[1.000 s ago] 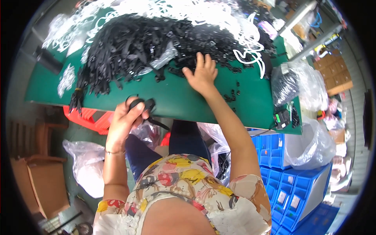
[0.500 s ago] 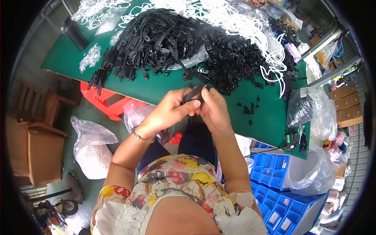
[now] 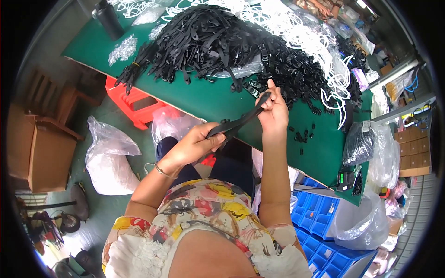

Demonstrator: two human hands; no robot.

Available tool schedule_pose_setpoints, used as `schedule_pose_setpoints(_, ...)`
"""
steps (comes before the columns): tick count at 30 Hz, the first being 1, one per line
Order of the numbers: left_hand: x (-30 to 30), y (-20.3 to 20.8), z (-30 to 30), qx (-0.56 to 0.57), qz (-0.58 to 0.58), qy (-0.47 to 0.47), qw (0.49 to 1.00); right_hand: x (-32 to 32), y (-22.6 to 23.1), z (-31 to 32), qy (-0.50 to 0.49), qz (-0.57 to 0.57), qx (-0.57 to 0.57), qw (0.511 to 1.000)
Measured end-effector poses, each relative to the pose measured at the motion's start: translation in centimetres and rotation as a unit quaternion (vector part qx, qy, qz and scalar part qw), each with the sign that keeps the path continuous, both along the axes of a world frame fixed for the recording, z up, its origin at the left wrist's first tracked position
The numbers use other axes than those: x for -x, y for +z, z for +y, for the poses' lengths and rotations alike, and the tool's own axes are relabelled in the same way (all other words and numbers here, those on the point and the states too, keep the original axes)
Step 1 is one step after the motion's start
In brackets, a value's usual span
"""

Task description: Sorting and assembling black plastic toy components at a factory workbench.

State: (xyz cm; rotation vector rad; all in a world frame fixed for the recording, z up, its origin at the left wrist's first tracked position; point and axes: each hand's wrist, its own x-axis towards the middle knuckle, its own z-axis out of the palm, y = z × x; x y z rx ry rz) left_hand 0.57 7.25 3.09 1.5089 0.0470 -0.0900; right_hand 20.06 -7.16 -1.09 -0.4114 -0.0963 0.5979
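A black strap [image 3: 238, 121] is stretched slantwise between my two hands, above the near edge of the green table [image 3: 273, 134]. My left hand [image 3: 197, 143] is closed round its lower part, thumb on top. The strap's upper end lies at the curled fingers of my right hand [image 3: 275, 113], whose index finger points up. Beyond my hands rises a big heap of black straps [image 3: 204, 44]. To its right lies a pile of small black buckles [image 3: 301, 76]. Several loose black pieces [image 3: 303, 137] are scattered to the right of my right forearm.
White cords [image 3: 287, 32] lie along the far side. A black bottle [image 3: 109, 21] and small clear pieces [image 3: 123, 50] occupy the left end. Below stand a red stool [image 3: 132, 109] and a filled plastic bag [image 3: 111, 162]. Blue bins [image 3: 315, 204] are at lower right.
My hands have moved apart, the right one up and to the right, the left slightly down. The strap, bunched between them before, is now drawn out. The view has shifted a little.
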Motion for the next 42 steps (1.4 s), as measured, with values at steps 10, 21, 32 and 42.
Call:
schedule_pose_setpoints(10, -1.3, -1.2, 0.5, 0.061, 0.042, 0.036, 0.997, -0.6, 0.6, -1.2, 0.058, -0.074, -0.007, 0.996)
schedule_pose_setpoints(21, -3.3, 0.0, 1.1, 0.341, -0.007, -0.011, 0.94, 1.3, 4.1, -4.1, 0.038, -0.264, 0.191, 0.945)
schedule_pose_setpoints(32, -4.4, 1.2, -2.9, 0.455, 0.017, -0.061, 0.888, 7.9, 5.2, -5.6, -0.088, -0.471, 0.305, 0.823)
schedule_pose_setpoints(42, -4.4, 0.2, -1.9, 0.522, -0.046, -0.044, 0.851, 10.1, 2.7, -7.0, -0.023, -0.243, 0.26, 0.934)
